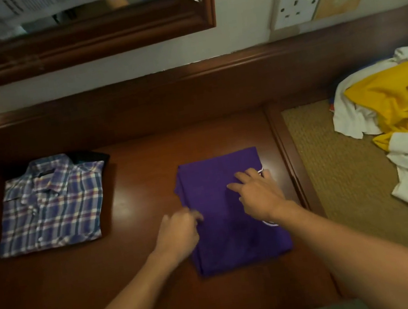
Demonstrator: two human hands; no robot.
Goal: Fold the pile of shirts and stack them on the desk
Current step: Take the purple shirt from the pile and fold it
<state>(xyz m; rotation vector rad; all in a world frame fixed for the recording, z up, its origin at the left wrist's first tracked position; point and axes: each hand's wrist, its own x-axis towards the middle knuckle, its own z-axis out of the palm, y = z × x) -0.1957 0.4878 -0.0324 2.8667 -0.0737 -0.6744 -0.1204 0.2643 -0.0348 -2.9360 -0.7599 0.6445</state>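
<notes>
Close in front of the person, on the desk (pixel 136 191), the folded purple shirt (pixel 206 178) lies as a rectangle with its long axis running from the near edge toward the wall; which end holds the collar I cannot tell. The right hand (pixel 257 194) rests flat on it with fingers spread, and the left hand (pixel 180 231) has curled fingers at its left edge, too blurred to say if they pinch; I think it is best to press the creases flat before lifting. Farther left lies the plaid shirt (pixel 50 205) on 1 dark garment (pixel 96 155), far right the unfolded pile (pixel 397 97).
</notes>
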